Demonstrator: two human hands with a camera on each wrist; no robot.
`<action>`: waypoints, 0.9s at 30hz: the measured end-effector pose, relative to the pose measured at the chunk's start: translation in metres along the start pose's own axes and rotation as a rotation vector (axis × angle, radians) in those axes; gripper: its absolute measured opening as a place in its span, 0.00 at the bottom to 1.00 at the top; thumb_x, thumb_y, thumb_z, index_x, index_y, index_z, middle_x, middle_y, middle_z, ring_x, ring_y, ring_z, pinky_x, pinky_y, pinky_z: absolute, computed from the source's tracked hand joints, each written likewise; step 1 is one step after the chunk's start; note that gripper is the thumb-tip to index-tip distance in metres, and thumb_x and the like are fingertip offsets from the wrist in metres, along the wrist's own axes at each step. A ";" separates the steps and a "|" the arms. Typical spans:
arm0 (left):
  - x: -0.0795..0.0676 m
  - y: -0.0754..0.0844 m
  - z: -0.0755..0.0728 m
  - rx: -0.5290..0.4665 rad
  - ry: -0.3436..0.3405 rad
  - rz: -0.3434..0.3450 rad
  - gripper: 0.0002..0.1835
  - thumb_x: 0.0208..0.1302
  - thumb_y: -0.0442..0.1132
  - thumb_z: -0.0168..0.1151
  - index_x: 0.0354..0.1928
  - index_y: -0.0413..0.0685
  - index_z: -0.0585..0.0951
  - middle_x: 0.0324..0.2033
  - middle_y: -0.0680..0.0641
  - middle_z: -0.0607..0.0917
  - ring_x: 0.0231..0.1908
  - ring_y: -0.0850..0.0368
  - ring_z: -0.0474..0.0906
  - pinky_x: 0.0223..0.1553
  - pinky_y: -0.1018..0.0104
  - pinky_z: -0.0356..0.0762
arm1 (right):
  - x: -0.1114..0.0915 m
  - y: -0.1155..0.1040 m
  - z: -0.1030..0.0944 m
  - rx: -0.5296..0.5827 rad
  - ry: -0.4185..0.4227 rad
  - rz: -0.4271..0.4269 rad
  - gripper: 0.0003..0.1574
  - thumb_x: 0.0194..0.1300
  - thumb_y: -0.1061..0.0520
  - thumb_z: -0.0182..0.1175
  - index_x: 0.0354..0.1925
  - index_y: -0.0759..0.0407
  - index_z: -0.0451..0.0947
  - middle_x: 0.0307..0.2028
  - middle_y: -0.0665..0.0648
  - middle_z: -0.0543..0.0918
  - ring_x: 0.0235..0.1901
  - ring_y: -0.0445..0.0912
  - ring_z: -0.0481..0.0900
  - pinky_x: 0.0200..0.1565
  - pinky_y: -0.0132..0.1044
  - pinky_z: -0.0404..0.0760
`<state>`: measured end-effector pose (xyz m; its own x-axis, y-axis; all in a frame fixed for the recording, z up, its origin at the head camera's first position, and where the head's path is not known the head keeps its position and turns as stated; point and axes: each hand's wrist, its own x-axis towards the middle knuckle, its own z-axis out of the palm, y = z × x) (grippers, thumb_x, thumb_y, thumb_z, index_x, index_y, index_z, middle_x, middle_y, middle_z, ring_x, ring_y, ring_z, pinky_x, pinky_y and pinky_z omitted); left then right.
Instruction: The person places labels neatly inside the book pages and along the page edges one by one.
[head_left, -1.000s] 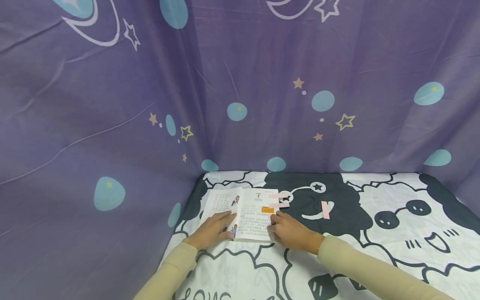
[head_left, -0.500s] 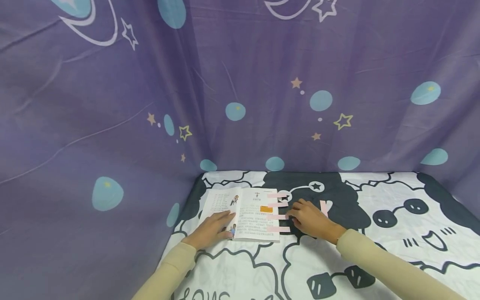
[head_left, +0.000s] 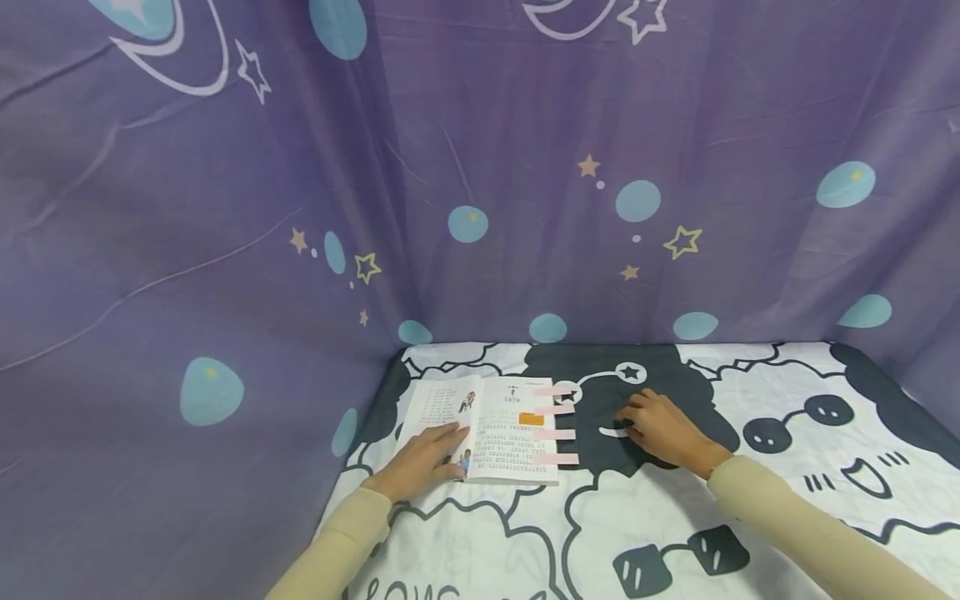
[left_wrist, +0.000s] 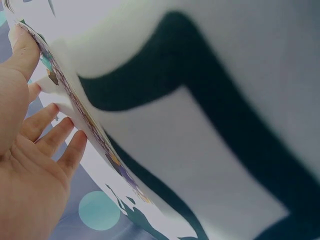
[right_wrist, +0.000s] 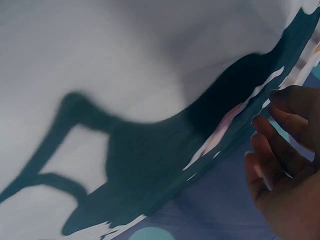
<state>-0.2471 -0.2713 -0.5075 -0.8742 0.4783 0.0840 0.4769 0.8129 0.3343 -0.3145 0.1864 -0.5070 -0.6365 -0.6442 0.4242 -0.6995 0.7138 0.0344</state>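
An open book lies on the patterned cloth, with printed text, small pictures and an orange block on its pages. Several pink paper strips stick out past the right page's outer edge. My left hand rests on the lower left page, fingers spread and fairly straight; the left wrist view shows this hand at the book's edge. To the right of the book, my right hand hovers over the dark patch, fingers loosely bent around nothing. Beside it in the right wrist view lies a loose pink strip, hidden in the head view.
The white cloth with black sheep drawings covers the surface. A purple curtain with stars and blue ovals hangs behind and along the left side.
My right hand has left the book's right edge and moved right, uncovering the two lower pink strips there. It now covers the loose strip in the head view. The left hand stays put.
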 end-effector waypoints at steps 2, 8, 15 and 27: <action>0.000 0.000 0.000 -0.001 0.001 0.002 0.39 0.70 0.56 0.64 0.77 0.46 0.66 0.75 0.37 0.65 0.74 0.37 0.61 0.73 0.40 0.60 | -0.003 0.006 0.000 -0.001 -0.007 0.014 0.15 0.51 0.64 0.79 0.40 0.60 0.90 0.34 0.55 0.84 0.35 0.50 0.76 0.35 0.47 0.80; -0.001 0.000 -0.001 0.001 0.004 0.018 0.40 0.70 0.55 0.64 0.77 0.44 0.67 0.75 0.35 0.65 0.73 0.35 0.62 0.73 0.39 0.60 | -0.011 0.020 0.002 0.018 0.011 0.033 0.12 0.51 0.63 0.79 0.37 0.61 0.90 0.34 0.55 0.84 0.34 0.50 0.76 0.33 0.46 0.78; 0.000 0.000 -0.001 0.009 -0.005 0.015 0.40 0.70 0.56 0.64 0.77 0.45 0.66 0.75 0.36 0.65 0.73 0.35 0.62 0.73 0.39 0.60 | -0.019 0.028 0.001 0.066 -0.003 0.051 0.07 0.53 0.62 0.79 0.30 0.57 0.89 0.33 0.53 0.84 0.34 0.49 0.76 0.35 0.47 0.80; 0.004 0.009 -0.008 0.083 -0.024 0.013 0.38 0.69 0.57 0.63 0.75 0.47 0.70 0.75 0.37 0.66 0.74 0.38 0.61 0.73 0.38 0.60 | -0.019 0.034 -0.001 0.122 -0.024 0.015 0.12 0.49 0.66 0.80 0.26 0.52 0.87 0.32 0.51 0.83 0.35 0.49 0.78 0.38 0.45 0.83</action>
<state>-0.2468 -0.2649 -0.4962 -0.8658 0.4960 0.0655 0.4952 0.8308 0.2541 -0.3261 0.2233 -0.5128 -0.6536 -0.6411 0.4022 -0.7233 0.6855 -0.0826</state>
